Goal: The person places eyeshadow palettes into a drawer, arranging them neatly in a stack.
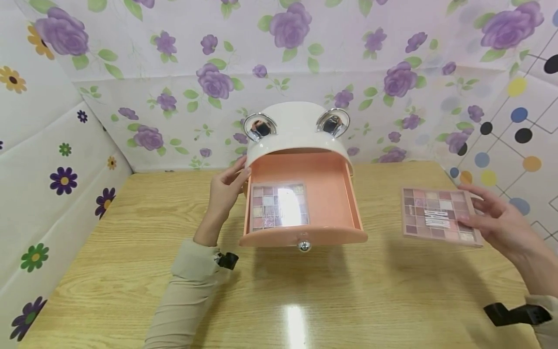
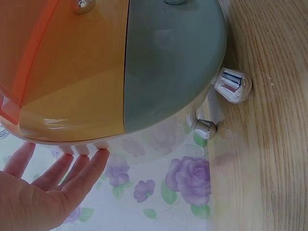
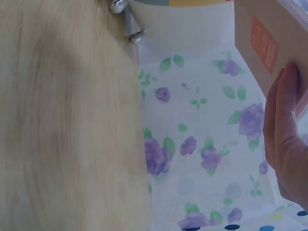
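A white rounded drawer cabinet [image 1: 298, 123] with two silver, eye-like ornaments stands mid-table. Its peach top drawer [image 1: 329, 189] is pulled out, and an eyeshadow palette [image 1: 265, 209] lies flat in the drawer's left part. My left hand [image 1: 223, 194] touches the cabinet's left side with extended fingers, which the left wrist view shows against the wall beside the yellow drawer [image 2: 82, 82]. Off to the right, my right hand [image 1: 507, 223] grips a second eyeshadow palette [image 1: 429, 213] by its right edge, above the table. The right wrist view shows this palette's underside with an orange label [image 3: 264, 44].
A grey-green drawer [image 2: 168, 72] sits below the yellow one; both are closed. Silver feet [image 2: 233, 85] support the cabinet on the wooden table [image 1: 144, 252]. Behind it rises a flower-printed sheet [image 1: 174, 63], with a dotted sheet [image 1: 519, 140] at the right.
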The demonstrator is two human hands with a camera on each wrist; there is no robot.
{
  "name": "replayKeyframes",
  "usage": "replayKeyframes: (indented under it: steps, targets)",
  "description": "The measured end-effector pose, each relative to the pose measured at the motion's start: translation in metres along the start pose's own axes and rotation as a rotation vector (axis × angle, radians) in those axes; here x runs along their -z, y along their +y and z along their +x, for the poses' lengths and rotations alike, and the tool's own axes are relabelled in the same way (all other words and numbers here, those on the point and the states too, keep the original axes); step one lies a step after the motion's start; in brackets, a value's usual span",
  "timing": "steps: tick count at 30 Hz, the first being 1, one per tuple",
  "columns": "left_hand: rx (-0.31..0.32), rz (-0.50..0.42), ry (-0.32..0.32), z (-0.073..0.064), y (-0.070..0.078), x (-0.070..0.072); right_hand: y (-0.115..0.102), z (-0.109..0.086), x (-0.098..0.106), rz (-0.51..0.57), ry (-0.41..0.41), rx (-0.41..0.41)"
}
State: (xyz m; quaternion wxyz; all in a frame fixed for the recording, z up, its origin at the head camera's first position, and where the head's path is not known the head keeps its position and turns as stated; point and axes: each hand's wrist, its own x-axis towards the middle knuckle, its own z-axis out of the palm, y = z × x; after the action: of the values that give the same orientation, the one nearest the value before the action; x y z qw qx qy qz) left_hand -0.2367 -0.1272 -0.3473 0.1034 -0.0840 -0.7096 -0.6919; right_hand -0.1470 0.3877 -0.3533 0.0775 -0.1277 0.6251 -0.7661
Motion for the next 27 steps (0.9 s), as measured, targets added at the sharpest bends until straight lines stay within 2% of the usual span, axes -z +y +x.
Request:
replayKeyframes:
  steps: [7,12,19,27]
  targets:
    - [0.007,-0.003,0.01,0.0,-0.001,0.0,-0.013,0.013,-0.023,-0.042,0.056,0.006]
    - [0.007,0.008,0.011,0.0,0.0,0.0,-0.023,0.023,-0.039,-0.037,0.03,0.017]
    - [0.001,0.033,0.012,0.0,0.0,0.001,-0.036,0.041,-0.062,0.064,-0.09,0.055]
    - [0.003,0.007,0.004,0.0,0.0,0.0,-0.046,0.059,-0.098,0.011,-0.063,0.078]
